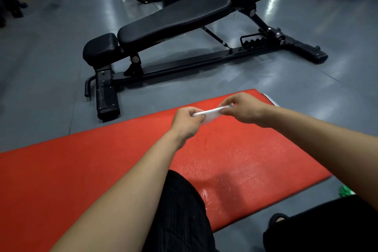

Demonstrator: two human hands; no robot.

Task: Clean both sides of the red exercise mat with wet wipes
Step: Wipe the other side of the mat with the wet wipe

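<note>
Grey gym floor (51,80), red exercise mat (81,170) flat before black bench (173,20); left hand (187,121), right hand (244,109) pinching wet wipe (208,113) above mat; better unfolding fully, then wiping dry left part

Red mat (102,170), white wipe (210,114), black bench (173,20), grey floor (51,67)
</note>
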